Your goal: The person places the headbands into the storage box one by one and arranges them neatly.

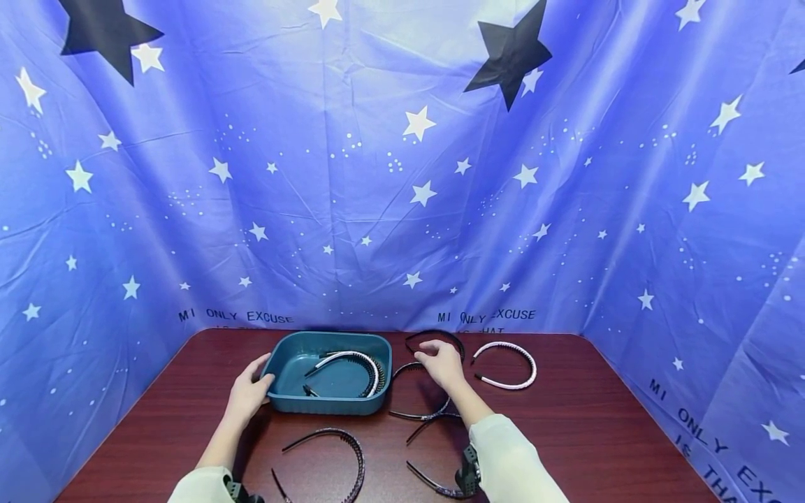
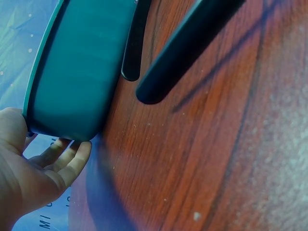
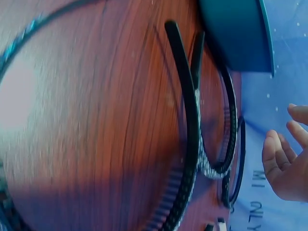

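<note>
My left hand (image 1: 249, 391) grips the left end of a teal plastic basin (image 1: 327, 405), its thumb at the rim and its fingers along the outer wall. Inside the basin lie a white headband (image 1: 379, 377) and at least one darker headband, partly overlapped. My right hand (image 1: 442, 363) is raised over dark headbands to the right of the basin, its fingers loosely bent and holding nothing. In the right wrist view, a dark toothed headband (image 3: 192, 139) overlaps others below this hand (image 3: 291, 163). The hand and forearm hide parts of these headbands in the head view.
A white headband (image 1: 533, 367) lies to the right of the right hand. Near the front of the dark red wooden table (image 1: 604, 433) is a dark glittery headband (image 1: 360, 461), with another (image 1: 434, 483) partly behind the right wrist. A blue star-patterned cloth (image 1: 377, 209) surrounds the table's back and sides.
</note>
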A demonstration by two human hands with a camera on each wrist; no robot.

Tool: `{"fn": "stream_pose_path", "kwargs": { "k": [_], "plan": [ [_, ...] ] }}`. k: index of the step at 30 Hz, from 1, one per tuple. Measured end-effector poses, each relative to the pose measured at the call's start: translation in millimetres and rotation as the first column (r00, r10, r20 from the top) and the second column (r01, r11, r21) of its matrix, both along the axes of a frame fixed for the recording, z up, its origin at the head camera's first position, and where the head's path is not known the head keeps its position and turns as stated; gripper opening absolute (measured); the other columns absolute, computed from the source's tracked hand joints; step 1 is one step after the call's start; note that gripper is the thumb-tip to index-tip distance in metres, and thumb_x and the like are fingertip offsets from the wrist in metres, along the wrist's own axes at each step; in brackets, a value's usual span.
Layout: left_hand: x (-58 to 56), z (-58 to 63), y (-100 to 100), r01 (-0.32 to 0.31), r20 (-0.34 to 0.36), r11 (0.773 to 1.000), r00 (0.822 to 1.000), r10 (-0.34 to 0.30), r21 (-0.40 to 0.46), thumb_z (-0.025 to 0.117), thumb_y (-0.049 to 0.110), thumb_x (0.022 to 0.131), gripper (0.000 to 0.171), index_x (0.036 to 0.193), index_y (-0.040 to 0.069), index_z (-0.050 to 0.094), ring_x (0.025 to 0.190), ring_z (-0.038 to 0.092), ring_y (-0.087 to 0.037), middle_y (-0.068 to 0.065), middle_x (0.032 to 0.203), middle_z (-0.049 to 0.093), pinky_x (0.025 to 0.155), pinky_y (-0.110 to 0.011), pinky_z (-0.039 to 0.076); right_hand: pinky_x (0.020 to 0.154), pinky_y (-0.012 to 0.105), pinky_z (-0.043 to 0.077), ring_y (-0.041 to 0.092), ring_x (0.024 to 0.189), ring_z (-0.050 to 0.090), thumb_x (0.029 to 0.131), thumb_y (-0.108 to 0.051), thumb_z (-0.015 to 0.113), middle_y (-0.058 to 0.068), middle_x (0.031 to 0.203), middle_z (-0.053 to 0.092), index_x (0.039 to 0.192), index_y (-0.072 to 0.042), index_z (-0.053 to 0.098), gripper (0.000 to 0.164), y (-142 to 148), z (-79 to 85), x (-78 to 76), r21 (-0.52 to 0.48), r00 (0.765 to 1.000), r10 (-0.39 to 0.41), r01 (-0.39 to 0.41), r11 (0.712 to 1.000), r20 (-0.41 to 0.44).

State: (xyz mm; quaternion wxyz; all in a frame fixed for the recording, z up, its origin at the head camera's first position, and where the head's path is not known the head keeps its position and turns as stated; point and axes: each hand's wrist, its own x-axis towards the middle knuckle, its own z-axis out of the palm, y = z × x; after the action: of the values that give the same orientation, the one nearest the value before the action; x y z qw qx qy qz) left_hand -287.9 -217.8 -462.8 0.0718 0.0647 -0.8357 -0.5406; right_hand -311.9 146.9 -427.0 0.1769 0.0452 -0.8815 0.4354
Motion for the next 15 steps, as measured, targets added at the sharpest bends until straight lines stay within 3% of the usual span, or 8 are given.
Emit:
{"fn": "stream_pose_path", "kwargs": {
  "k": [6, 15],
  "plan": [
    [-0.7, -1.0, -0.2, -0.002, -0.003, 1.000, 1.000, 0.002, 0.010, 0.045, 0.009, 0.092, 0.050, 0.141, 0.004, 0.036, 0.078, 0.060, -0.023, -0.031, 0.120, 0.047, 0.060, -0.028, 0.052, 0.086, 0.042, 0.047, 0.030, 0.093, 0.063, 0.080, -0.017, 0.069, 0.014, 0.098, 0.071, 0.100, -0.003, 0.071, 0.025, 19.1, 1.2, -4.0, 0.027, 0.994, -0.065, 0.063, 0.998, 0.085],
    [1.1, 3.4, 1.8, -0.003, -0.011, 1.000, 1.000, 0.002, -0.011, 0.046, 0.007, 0.092, 0.050, 0.141, 0.003, 0.037, 0.083, 0.062, -0.028, -0.034, 0.124, 0.047, 0.063, -0.032, 0.055, 0.085, 0.043, 0.047, 0.031, 0.094, 0.062, 0.080, -0.019, 0.069, 0.017, 0.100, 0.069, 0.103, -0.001, 0.069, 0.029, 56.9, -4.5, -2.7, 0.057, 0.989, -0.089, 0.083, 0.995, 0.117]
  ]
}}
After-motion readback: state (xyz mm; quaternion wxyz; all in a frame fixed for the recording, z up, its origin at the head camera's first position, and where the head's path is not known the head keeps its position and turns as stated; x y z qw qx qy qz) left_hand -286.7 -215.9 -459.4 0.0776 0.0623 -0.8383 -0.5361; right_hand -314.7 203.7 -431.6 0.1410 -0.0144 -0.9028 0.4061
